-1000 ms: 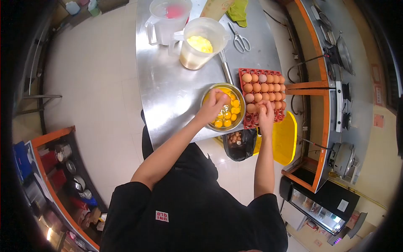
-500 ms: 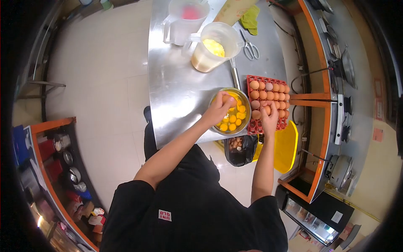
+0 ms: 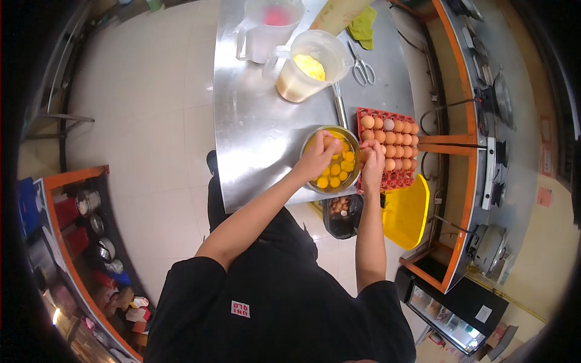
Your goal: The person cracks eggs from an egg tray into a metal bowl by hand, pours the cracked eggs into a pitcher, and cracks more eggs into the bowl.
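- Gripping a brown egg [image 3: 328, 141], the left hand [image 3: 321, 156] hangs over the steel bowl [image 3: 311, 137], the egg near its twelve o'clock.
- At the bowl's three o'clock, the right hand [image 3: 373, 161] wraps its fingers around a second egg [image 3: 365, 155], mostly hidden.
- Both should be light, smooth and brittle; best held gently round the middle.
- Fingers obscure either long axis and pointed end.
- Toward the right hand's two o'clock, tray eggs [image 3: 399, 138] seem upright in the red tray [image 3: 397, 181].
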`<action>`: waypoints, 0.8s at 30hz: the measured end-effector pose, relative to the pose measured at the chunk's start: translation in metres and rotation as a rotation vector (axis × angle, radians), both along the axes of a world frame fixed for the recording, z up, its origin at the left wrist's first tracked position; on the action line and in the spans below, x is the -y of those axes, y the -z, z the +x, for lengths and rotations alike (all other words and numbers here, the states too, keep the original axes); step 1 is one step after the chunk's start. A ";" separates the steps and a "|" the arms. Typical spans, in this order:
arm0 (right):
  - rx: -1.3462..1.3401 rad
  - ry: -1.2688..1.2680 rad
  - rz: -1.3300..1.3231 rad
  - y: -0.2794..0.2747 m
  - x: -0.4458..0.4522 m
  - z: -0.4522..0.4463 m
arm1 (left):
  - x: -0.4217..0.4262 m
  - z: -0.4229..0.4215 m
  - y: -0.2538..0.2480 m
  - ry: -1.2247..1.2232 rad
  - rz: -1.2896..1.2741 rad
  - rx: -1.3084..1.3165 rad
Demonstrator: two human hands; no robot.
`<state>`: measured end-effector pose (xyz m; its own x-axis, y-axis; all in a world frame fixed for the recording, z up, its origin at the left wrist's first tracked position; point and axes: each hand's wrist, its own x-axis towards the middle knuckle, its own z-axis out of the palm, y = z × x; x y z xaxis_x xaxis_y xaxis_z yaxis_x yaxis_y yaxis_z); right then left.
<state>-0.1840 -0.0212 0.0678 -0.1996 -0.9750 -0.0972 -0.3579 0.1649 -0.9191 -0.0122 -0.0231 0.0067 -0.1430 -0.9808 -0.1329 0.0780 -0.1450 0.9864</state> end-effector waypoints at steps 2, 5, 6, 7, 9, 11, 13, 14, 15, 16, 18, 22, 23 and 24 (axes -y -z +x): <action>-0.125 -0.061 -0.042 0.018 0.001 -0.004 | 0.001 -0.001 -0.008 0.043 0.038 0.030; -0.094 -0.103 -0.026 -0.003 -0.005 0.028 | -0.003 -0.009 -0.006 0.128 0.082 0.054; -0.104 -0.097 -0.022 -0.006 -0.006 0.027 | -0.003 -0.008 -0.003 0.119 0.077 0.042; -0.113 -0.093 -0.020 -0.007 -0.005 0.027 | -0.002 -0.006 0.000 0.107 0.070 0.031; -0.101 -0.069 0.025 0.010 -0.003 0.005 | -0.001 -0.005 0.005 0.059 0.026 0.021; -0.016 -0.105 0.031 0.008 -0.002 -0.002 | 0.000 -0.004 0.008 0.022 0.003 -0.005; -0.185 -0.190 -0.031 0.006 -0.002 -0.004 | 0.002 -0.001 0.006 0.001 -0.003 -0.046; -0.262 -0.232 -0.068 0.005 -0.003 -0.005 | 0.003 0.001 0.005 -0.003 0.014 -0.044; -0.339 -0.274 -0.105 0.001 -0.003 -0.004 | 0.004 0.001 0.005 -0.005 0.030 -0.042; -0.381 -0.282 -0.111 -0.003 -0.004 -0.002 | 0.004 0.002 0.005 -0.007 0.047 -0.041; -0.465 -0.294 -0.121 -0.009 -0.005 0.002 | 0.006 0.003 0.006 0.014 0.083 -0.078; -0.531 -0.313 -0.118 -0.012 -0.006 0.007 | 0.006 0.004 0.004 0.043 0.145 -0.093; -0.539 -0.312 -0.113 -0.012 -0.006 0.008 | 0.006 0.005 0.003 0.048 0.156 -0.095; -0.547 -0.311 -0.109 -0.013 -0.006 0.009 | 0.006 0.006 0.002 0.050 0.159 -0.103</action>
<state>-0.1753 -0.0151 0.0805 0.1018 -0.9939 0.0418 -0.7963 -0.1067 -0.5954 -0.0066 -0.0290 0.0050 -0.2122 -0.9399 -0.2676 0.1660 -0.3045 0.9379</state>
